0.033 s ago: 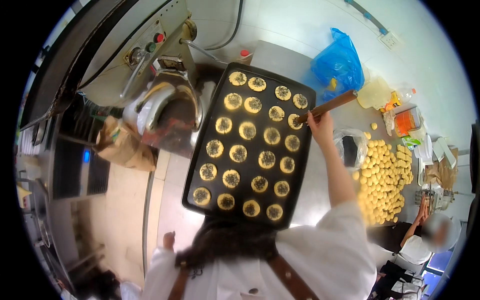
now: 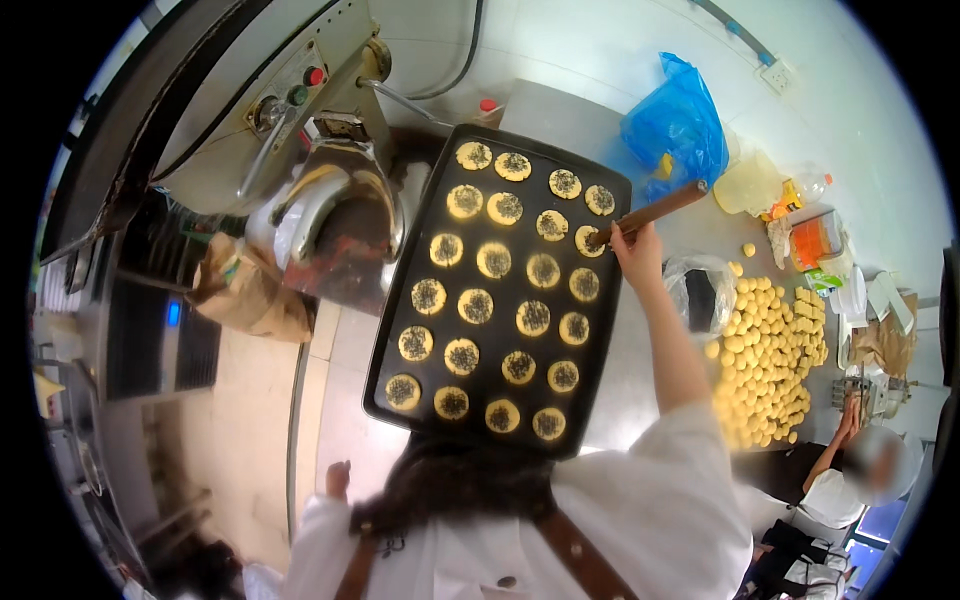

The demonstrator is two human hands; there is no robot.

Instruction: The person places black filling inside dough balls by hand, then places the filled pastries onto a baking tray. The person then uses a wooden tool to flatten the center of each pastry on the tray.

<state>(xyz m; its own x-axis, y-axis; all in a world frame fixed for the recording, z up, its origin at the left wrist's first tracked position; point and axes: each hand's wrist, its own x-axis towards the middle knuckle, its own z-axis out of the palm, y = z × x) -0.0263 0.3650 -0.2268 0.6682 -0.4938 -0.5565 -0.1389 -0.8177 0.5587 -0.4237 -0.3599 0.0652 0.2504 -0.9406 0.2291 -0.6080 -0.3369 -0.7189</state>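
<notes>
A black baking tray (image 2: 402,310) holds several round yellow biscuits (image 2: 476,305) topped with dark seeds, set in rows. My right hand (image 2: 637,255) reaches up along the tray's right edge and grips a wooden rolling pin (image 2: 655,208), whose near end touches a biscuit at the top right of the tray. My left hand (image 2: 337,480) hangs low at the left, away from the tray, with nothing seen in it; its fingers are too small to read. My white sleeves and brown apron straps fill the lower edge.
A steel table carries a heap of yellow dough balls (image 2: 770,360), a clear bag (image 2: 700,295), a blue plastic bag (image 2: 680,125) and an orange container (image 2: 815,240). A big mixer (image 2: 300,110) stands at the left. Another person (image 2: 850,470) works at the lower right.
</notes>
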